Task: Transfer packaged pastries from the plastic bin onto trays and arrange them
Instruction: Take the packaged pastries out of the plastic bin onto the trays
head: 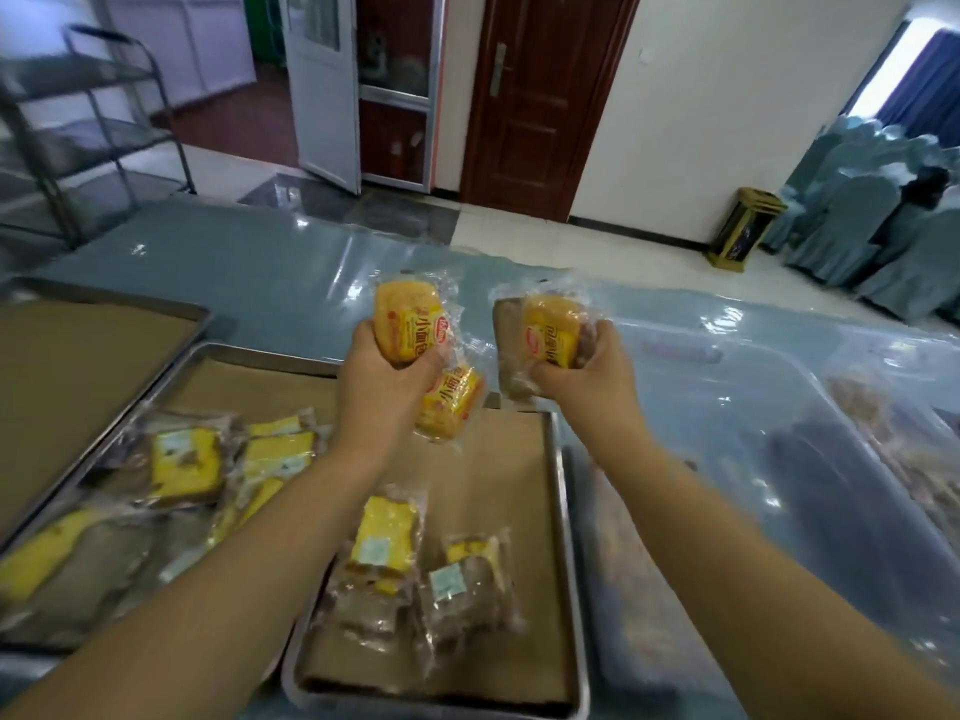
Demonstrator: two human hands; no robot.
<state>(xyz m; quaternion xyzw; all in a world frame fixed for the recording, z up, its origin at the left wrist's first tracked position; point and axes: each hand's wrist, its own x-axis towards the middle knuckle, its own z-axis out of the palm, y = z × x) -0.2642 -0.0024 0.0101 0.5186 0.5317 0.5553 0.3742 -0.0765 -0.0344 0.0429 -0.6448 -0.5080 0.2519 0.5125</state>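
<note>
My left hand (387, 379) grips two yellow packaged pastries (410, 322), one upright above the fist and one hanging below it (449, 402). My right hand (579, 374) holds another yellow pastry pack (550, 330) with a brownish pack behind it. Both hands hover above the far end of a paper-lined metal tray (563, 511). Two packs (384, 532) lie on that tray's near part. Several more packs (187, 467) lie on a second tray (223, 350) to the left. A clear plastic bin (779, 459) with blurred brownish contents stands at the right.
A third paper-lined tray (104, 304) sits at the far left. The table carries a shiny blue-grey plastic cover (291, 272). Beyond it are a metal cart (78, 127), a brown door (535, 96), a gold waste bin (743, 231) and covered chairs (872, 220).
</note>
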